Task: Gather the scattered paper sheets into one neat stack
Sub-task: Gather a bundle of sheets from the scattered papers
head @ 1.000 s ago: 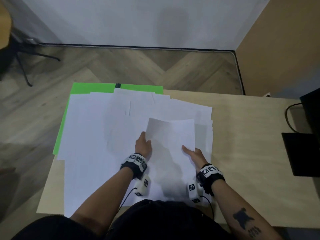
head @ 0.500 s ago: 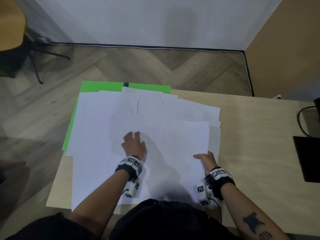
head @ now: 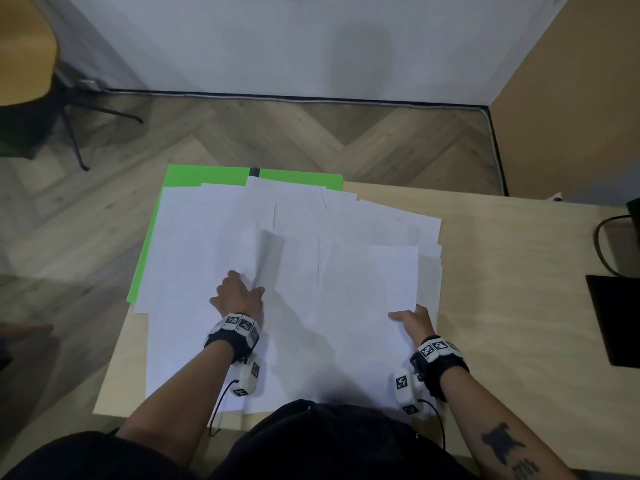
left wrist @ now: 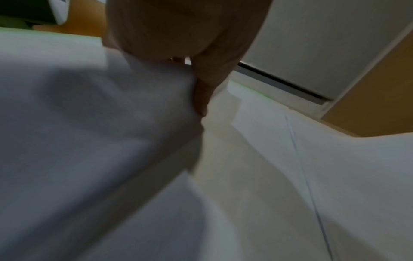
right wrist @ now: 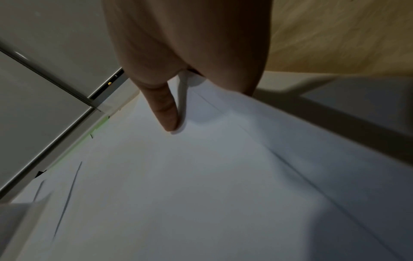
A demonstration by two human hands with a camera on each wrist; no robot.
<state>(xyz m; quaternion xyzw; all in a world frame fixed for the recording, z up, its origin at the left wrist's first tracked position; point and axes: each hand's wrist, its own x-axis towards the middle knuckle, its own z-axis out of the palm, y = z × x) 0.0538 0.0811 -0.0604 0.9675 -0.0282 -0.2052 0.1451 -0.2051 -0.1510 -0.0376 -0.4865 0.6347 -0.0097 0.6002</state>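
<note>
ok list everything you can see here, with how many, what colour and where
paper sheets: many, exact count unclear, white, overlapping loosely across the left and middle of the table; one is lifted at its edge
green sheet: one, under the papers at the table's far left
table: one, light wood
black flat object: one, right table edge, partly out of frame
black cable: one, far right
chair: one, tan seat, dark legs, far left on the floor
floor: wood herringbone
wall: white
left hand: pinches the lifted sheet
right hand: pinches a near sheet edge
wristbands: two, black, marker-tagged
</note>
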